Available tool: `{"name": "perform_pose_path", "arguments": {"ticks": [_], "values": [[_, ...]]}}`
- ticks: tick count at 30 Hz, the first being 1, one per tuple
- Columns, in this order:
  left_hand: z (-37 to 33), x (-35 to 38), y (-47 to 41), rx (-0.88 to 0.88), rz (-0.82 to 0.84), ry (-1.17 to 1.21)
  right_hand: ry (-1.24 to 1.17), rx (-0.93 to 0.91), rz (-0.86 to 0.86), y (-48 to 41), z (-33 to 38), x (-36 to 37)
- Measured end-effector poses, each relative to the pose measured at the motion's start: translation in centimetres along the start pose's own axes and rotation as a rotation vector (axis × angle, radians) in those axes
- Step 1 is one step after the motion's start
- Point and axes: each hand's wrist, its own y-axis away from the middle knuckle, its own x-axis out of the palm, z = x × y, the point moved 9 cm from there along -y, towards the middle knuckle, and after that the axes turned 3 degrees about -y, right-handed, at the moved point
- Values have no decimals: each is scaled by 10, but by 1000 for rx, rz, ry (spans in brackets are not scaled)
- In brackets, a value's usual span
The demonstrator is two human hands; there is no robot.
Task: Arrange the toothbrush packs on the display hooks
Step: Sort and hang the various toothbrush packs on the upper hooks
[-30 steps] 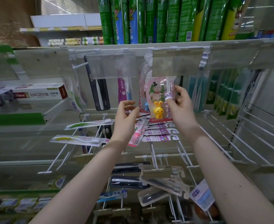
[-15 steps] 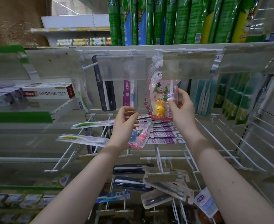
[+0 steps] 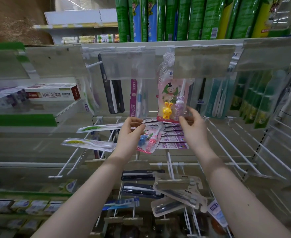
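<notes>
now left hand (image 3: 129, 134) grips one pack (image 3: 150, 137), right hand (image 3: 193, 128) one hung pack (image 3: 170, 93).

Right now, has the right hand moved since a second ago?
Yes. The right hand dropped down the hanging pink pack, from the purple rabbit to its bottom edge.

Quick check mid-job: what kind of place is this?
Most likely a shop's oral-care aisle: toothbrush packs hang on white wire display hooks, boxed toothpaste sits on the left shelf, and clear price-tag holders hang along the top.
</notes>
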Motion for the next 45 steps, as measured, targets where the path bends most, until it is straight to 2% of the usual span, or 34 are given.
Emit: {"name": "perform_pose_path", "arguments": {"ticks": [5, 10, 17, 23, 30, 34, 40, 45], "values": [[10, -4, 3, -10, -10, -29, 39, 91, 38, 12, -26, 6], [18, -7, 9, -13, -21, -77, 89, 105, 135, 24, -38, 20], [29, -16, 14, -45, -42, -169, 249, -34, 265, 34, -27, 39], [33, -27, 1, -18, -37, -398, 460, -179, 412, 38, -11, 73], [49, -4, -33, -37, 74, -803, 814, -107, 561, 36, -28, 105], [53, 4, -36, -14, 120, -1015, 835, -91, 544, 34, -31, 110], [59, 5, -35, -23, 148, -1003, 664, -25, 527, 38, -41, 95], [63, 6, -27, -37, 161, -940, 683, 3, 488, 38, -48, 70]]}}
